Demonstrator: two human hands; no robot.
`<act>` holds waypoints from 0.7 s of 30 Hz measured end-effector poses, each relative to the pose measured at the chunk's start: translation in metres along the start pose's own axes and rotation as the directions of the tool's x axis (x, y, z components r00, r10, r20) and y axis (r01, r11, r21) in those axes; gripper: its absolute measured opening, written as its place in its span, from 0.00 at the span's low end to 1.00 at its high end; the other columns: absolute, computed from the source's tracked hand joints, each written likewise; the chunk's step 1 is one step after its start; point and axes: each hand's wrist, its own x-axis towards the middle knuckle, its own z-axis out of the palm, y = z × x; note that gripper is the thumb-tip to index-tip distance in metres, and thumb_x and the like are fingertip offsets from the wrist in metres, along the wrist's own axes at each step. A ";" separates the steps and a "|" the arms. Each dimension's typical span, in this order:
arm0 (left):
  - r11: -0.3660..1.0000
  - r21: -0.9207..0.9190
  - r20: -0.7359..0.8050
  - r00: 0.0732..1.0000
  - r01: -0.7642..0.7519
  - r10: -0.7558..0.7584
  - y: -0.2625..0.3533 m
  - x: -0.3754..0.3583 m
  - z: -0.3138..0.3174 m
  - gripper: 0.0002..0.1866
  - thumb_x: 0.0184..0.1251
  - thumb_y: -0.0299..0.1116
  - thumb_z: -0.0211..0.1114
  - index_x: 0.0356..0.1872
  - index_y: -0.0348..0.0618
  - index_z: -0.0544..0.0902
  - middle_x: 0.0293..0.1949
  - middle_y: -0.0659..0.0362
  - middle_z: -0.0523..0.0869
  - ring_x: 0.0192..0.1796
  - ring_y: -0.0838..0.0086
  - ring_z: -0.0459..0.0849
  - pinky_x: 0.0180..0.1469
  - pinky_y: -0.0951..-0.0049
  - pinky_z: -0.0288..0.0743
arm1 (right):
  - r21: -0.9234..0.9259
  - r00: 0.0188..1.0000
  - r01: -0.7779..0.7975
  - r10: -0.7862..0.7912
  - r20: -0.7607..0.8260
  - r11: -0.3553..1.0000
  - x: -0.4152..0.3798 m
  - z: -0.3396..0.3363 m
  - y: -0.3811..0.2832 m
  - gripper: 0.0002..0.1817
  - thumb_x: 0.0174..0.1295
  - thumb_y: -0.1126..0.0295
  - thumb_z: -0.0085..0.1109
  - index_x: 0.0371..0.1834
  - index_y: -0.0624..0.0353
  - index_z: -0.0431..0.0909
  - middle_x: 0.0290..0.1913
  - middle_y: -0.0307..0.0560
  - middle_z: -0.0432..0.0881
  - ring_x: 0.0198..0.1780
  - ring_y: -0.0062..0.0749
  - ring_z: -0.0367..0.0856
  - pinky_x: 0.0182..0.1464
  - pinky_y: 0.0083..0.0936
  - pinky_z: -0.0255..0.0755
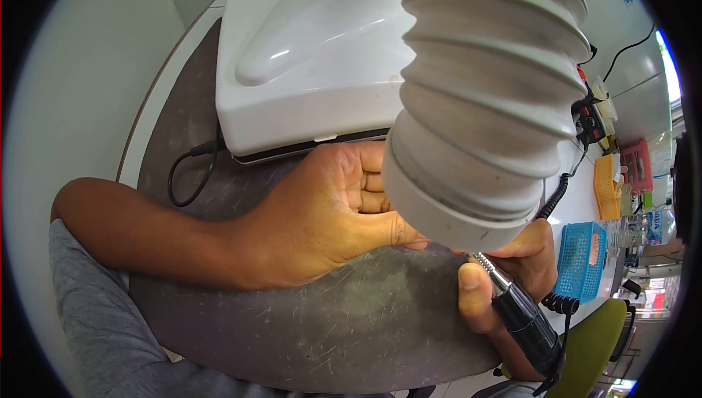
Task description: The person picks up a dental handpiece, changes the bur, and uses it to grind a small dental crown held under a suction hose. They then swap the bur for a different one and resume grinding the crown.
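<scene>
My left hand [333, 211] lies over the dark scratched mat [329, 325], fingers curled inward, its fingertips hidden behind the wide white ribbed hose [482, 98] that hangs close to the camera. I cannot tell what the fingers hold. My right hand [512, 273] grips a handheld rotary tool [515, 303] with a silver nose and black body; its tip points up under the hose mouth toward my left fingers. A coiled black cord [557, 303] leaves the tool's rear.
A white machine housing [307, 54] stands at the back of the mat, with a black cable [190, 171] looping at its left. To the right are a blue basket [581, 259], an orange basket [605, 186], a pink tray [638, 164] and a green chair [596, 347].
</scene>
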 end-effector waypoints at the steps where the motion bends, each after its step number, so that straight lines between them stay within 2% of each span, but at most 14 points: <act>1: 1.000 0.000 0.000 1.000 -0.001 0.001 0.000 0.000 0.000 0.15 0.59 0.20 0.63 0.47 0.32 0.74 0.44 0.54 0.82 0.47 0.74 0.81 0.51 0.75 0.78 | 0.004 1.000 -0.002 0.002 0.002 1.000 0.000 0.000 0.000 0.16 0.53 0.75 0.64 0.40 0.67 0.68 0.32 0.54 0.79 0.37 0.39 0.85 0.34 0.21 0.76; 2: 1.000 -0.022 -0.011 1.000 0.014 -0.014 0.000 -0.001 0.001 0.15 0.59 0.20 0.63 0.47 0.32 0.74 0.44 0.54 0.82 0.47 0.74 0.81 0.51 0.75 0.78 | 0.003 1.000 -0.002 0.001 0.002 1.000 -0.001 0.002 0.002 0.16 0.53 0.75 0.64 0.40 0.67 0.68 0.32 0.54 0.79 0.37 0.39 0.85 0.34 0.21 0.76; 4: 0.999 -0.045 -0.020 0.999 0.028 -0.029 0.002 -0.001 0.002 0.15 0.59 0.19 0.62 0.47 0.32 0.74 0.44 0.54 0.82 0.47 0.74 0.81 0.51 0.75 0.79 | 0.051 0.995 0.030 -0.025 -0.098 0.998 -0.002 0.006 0.005 0.15 0.53 0.75 0.64 0.39 0.68 0.68 0.32 0.55 0.79 0.37 0.40 0.85 0.35 0.22 0.77; 7: 0.998 -0.040 -0.032 0.998 0.052 -0.054 0.004 -0.002 0.002 0.15 0.58 0.19 0.62 0.47 0.32 0.74 0.44 0.54 0.82 0.48 0.74 0.81 0.52 0.74 0.78 | 0.066 0.993 0.043 -0.035 -0.110 0.997 -0.002 0.008 0.004 0.15 0.53 0.75 0.64 0.39 0.69 0.68 0.31 0.55 0.79 0.37 0.41 0.85 0.36 0.22 0.77; 10: 0.997 -0.053 -0.032 0.998 0.054 -0.055 0.003 -0.002 0.001 0.15 0.58 0.19 0.62 0.47 0.33 0.74 0.45 0.55 0.82 0.48 0.74 0.80 0.52 0.74 0.78 | 0.046 0.998 0.032 -0.030 -0.048 0.998 -0.001 0.004 0.002 0.15 0.53 0.75 0.64 0.39 0.68 0.68 0.31 0.55 0.79 0.38 0.41 0.85 0.36 0.22 0.77; 13: 1.000 0.025 -0.001 1.000 0.006 -0.006 0.002 0.000 0.000 0.14 0.59 0.19 0.62 0.47 0.33 0.74 0.45 0.55 0.82 0.48 0.74 0.80 0.52 0.74 0.78 | 0.043 1.000 -0.003 0.004 -0.022 0.999 -0.001 0.001 0.001 0.16 0.53 0.75 0.64 0.40 0.68 0.69 0.32 0.54 0.79 0.38 0.41 0.85 0.36 0.22 0.76; 19: 0.999 -0.003 -0.004 0.999 0.032 -0.032 0.001 -0.001 0.000 0.15 0.59 0.20 0.63 0.47 0.34 0.74 0.44 0.55 0.82 0.48 0.74 0.80 0.52 0.74 0.78 | 0.068 1.000 -0.023 0.024 -0.005 0.997 -0.002 0.001 0.001 0.16 0.53 0.75 0.64 0.40 0.68 0.69 0.32 0.54 0.79 0.41 0.42 0.84 0.38 0.24 0.76; 21: 0.998 0.065 -0.006 1.000 -0.019 0.020 0.000 0.000 0.000 0.15 0.59 0.20 0.63 0.47 0.33 0.74 0.45 0.55 0.82 0.48 0.74 0.80 0.52 0.73 0.78 | 0.042 1.000 -0.020 0.020 -0.013 0.999 -0.003 0.001 0.000 0.16 0.54 0.75 0.64 0.40 0.68 0.68 0.32 0.53 0.78 0.40 0.41 0.84 0.38 0.24 0.76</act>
